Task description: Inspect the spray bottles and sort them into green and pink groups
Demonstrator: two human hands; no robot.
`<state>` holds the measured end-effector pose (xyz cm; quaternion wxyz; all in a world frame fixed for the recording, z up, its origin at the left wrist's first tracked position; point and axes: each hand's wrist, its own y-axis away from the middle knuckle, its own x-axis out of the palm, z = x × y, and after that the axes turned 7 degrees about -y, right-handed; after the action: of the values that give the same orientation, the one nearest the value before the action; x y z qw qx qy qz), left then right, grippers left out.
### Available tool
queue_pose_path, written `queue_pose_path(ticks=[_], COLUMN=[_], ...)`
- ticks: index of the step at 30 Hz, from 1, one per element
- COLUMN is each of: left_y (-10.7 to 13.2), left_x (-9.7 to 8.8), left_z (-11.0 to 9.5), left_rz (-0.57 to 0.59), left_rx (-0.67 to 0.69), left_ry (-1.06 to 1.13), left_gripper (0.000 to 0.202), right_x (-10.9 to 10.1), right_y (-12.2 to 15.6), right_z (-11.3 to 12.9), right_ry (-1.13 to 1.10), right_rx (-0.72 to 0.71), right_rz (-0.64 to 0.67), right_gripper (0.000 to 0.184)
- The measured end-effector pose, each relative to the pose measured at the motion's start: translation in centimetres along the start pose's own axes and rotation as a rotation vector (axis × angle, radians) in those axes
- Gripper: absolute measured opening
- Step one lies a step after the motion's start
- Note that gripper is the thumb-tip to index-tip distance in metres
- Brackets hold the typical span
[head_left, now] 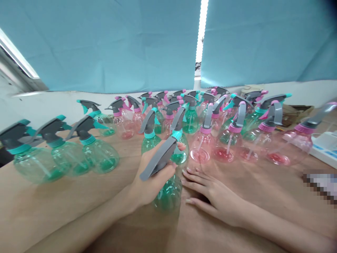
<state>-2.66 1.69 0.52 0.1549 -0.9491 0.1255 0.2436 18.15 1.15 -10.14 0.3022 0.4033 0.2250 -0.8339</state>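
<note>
My left hand [151, 179] is closed around the neck and grey trigger head of a green spray bottle [168, 193] that stands on the wooden table [65, 203] just in front of me. My right hand [210, 191] lies flat on the table beside that bottle, fingers stretched out toward it and holding nothing. Right behind it stand two more green bottles [150, 138] with grey triggers.
Several green spray bottles [100, 153] stand at the left and several pink ones [223, 147] at the right and back. A white power strip [325, 147] lies at the right edge. Blue curtains [105, 45] hang behind the table. A pixelated patch [319, 184] sits at the right.
</note>
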Motion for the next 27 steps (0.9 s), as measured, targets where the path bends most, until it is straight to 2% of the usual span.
queue_pose_path(ticks=[7, 18, 27], left_y=[0.11, 0.22, -0.04], left_x=[-0.15, -0.58, -0.76], left_z=[0.54, 0.78, 0.2], left_rz=[0.016, 0.032, 0.036], left_rx=[-0.011, 0.028, 0.054], left_ry=[-0.016, -0.084, -0.126], left_gripper=[0.031, 0.015, 0.012], right_x=[0.01, 0.21, 0.22], right_y=[0.15, 0.13, 0.16], right_z=[-0.09, -0.32, -0.26], right_ry=[-0.018, 0.002, -0.008], right_rx=[-0.015, -0.01, -0.008], right_rz=[-0.017, -0.008, -0.017], right_gripper=[0.053, 0.053, 0.053])
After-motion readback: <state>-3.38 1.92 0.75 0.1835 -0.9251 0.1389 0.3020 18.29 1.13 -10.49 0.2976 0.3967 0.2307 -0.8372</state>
